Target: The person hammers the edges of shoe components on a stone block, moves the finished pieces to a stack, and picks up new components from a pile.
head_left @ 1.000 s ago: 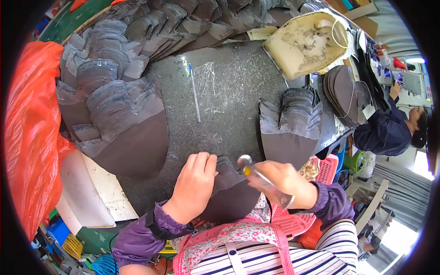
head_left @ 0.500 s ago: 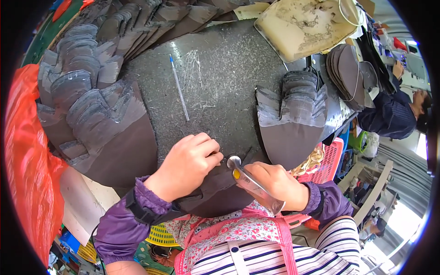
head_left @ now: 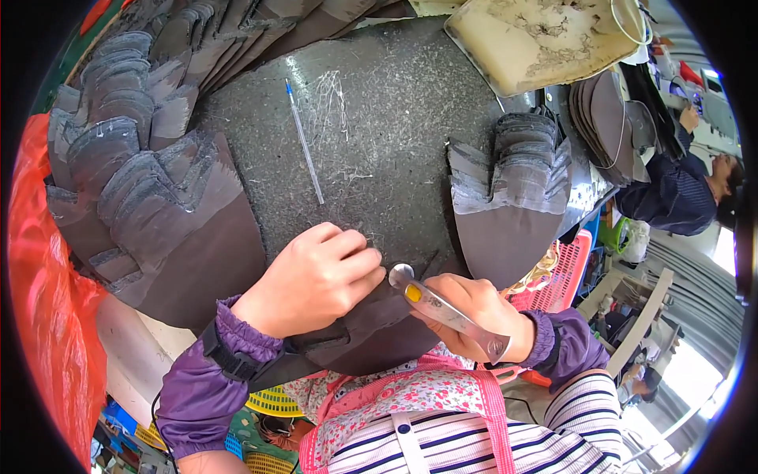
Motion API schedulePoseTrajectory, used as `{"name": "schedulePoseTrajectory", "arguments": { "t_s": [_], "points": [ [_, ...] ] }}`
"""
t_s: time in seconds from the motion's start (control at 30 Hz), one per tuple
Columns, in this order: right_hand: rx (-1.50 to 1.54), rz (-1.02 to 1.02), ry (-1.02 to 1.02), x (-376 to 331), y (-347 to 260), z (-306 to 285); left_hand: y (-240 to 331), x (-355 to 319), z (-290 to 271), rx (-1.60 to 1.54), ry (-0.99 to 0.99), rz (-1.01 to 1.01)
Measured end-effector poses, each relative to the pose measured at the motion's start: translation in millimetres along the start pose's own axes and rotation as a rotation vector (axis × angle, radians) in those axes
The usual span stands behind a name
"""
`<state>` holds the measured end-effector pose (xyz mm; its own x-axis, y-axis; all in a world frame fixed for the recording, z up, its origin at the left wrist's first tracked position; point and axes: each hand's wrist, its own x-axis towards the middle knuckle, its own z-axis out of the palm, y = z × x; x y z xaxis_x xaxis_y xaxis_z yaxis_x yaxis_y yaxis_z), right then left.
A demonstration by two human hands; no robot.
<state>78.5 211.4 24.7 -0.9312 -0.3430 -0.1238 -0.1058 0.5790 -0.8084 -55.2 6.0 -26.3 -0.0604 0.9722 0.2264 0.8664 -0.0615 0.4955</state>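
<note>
Left hand [head_left: 320,276], dark piece [head_left: 379,340], right hand [head_left: 482,312] at the tabletop's [head_left: 379,158] near side
Left fingers curl together, grip unclear; open tabletop reaches the stacks' [head_left: 185,257] edges; right fingers clamp a metal tool [head_left: 450,314]; beyond, right, a dark-smeared cream tray [head_left: 513,55].

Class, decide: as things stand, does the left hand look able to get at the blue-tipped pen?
Probably yes: the pen lies on the worktop just beyond the left hand, and nothing visible stands between them.
</note>
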Motion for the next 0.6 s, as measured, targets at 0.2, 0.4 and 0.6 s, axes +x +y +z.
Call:
{"name": "schedulePoseTrajectory", "arguments": {
  "t_s": [0.2,0.4,0.6],
  "points": [
    [0.032,0.118,-0.004,-3,-3,2,14,-7,11,-0.14,0.183,-0.258],
    [-0.077,0.0,-0.013,0,0,1,32,-7,16,0.06,0.207,-0.169],
    [-0.145,-0.069,-0.054,8,2,-1,38,-11,19,-0.002,0.242,-0.289]
  ]
}}
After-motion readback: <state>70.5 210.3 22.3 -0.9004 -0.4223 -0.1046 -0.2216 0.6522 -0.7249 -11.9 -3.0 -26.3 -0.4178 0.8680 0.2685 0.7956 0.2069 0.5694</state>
